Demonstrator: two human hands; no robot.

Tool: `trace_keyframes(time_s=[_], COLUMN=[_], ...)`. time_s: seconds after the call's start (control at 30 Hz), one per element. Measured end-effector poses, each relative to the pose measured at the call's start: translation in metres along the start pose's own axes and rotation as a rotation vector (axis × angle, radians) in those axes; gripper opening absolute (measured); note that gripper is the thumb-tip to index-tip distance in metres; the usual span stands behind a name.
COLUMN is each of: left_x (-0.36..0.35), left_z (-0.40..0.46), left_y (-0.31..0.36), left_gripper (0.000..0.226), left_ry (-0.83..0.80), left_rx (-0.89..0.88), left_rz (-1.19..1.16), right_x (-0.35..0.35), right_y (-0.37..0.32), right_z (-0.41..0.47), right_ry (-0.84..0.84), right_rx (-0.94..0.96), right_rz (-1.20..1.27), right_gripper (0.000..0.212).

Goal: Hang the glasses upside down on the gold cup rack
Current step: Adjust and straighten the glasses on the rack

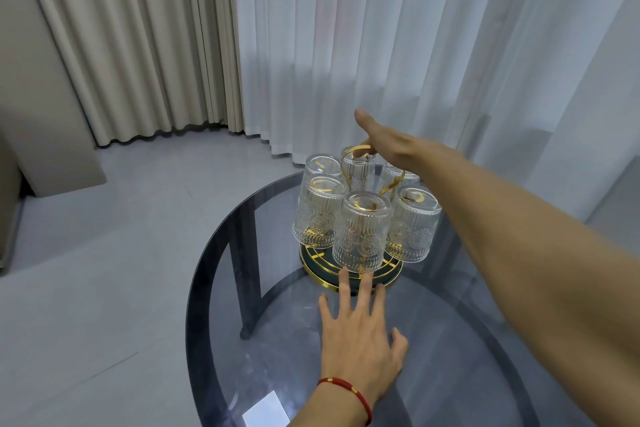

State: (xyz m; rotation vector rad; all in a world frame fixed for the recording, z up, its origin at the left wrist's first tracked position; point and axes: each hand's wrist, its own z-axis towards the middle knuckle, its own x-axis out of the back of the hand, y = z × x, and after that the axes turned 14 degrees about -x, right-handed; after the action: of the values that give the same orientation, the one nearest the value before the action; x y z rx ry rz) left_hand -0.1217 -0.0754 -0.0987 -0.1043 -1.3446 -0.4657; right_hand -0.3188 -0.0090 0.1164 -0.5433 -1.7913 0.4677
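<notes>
— Where are our glasses (360,232)?
— We see six. They all hang upside down on the gold cup rack (349,282), which sits on the round glass table (242,374).
— What is our left hand (356,350) doing?
— It lies flat and open on the table, with its fingertips (344,279) at the rack's gold rim.
— And our right hand (388,144)?
— It reaches over the rack's top loop. It holds no glass, but we cannot tell if it grips the loop.
</notes>
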Motion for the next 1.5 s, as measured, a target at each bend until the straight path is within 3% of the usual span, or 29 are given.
trace_keyframes(time_s=[0.27, 0.47, 0.6, 0.9, 1.03, 1.17, 1.5], left_x=[-0.003, -0.005, -0.005, -0.005, -0.004, -0.004, -0.005], left_z=[0.001, 0.001, 0.001, 0.003, 0.003, 0.003, 0.003], left_y=[-0.001, -0.002, -0.001, -0.002, -0.002, -0.002, -0.002], left_gripper=[0.07, 0.071, 0.07, 0.071, 0.071, 0.072, 0.07], left_ry=[0.024, 0.014, 0.027, 0.004, 0.022, 0.012, 0.033], left_rx=[-0.003, 0.0, 0.003, 0.004, 0.005, 0.002, -0.005], left_rz=[-0.016, -0.022, -0.025, -0.031, -0.041, -0.049, -0.056], right_x=[0.007, 0.006, 0.004, 0.004, 0.005, -0.002, -0.016], right_y=[-0.004, 0.0, 0.004, 0.004, -0.008, -0.029, -0.046], right_z=[0.01, 0.01, 0.009, 0.003, -0.005, -0.019, -0.028], right_ry=[-0.034, -0.03, 0.05, 0.034, 0.074, 0.01, -0.103], right_rx=[-0.026, 0.06, 0.14, 0.152, 0.297, 0.364, 0.236], right_rz=[-0.015, 0.02, 0.096, 0.018, 0.04, -0.071, -0.306], right_gripper=[0.112, 0.116, 0.104, 0.098, 0.082, 0.071, 0.068])
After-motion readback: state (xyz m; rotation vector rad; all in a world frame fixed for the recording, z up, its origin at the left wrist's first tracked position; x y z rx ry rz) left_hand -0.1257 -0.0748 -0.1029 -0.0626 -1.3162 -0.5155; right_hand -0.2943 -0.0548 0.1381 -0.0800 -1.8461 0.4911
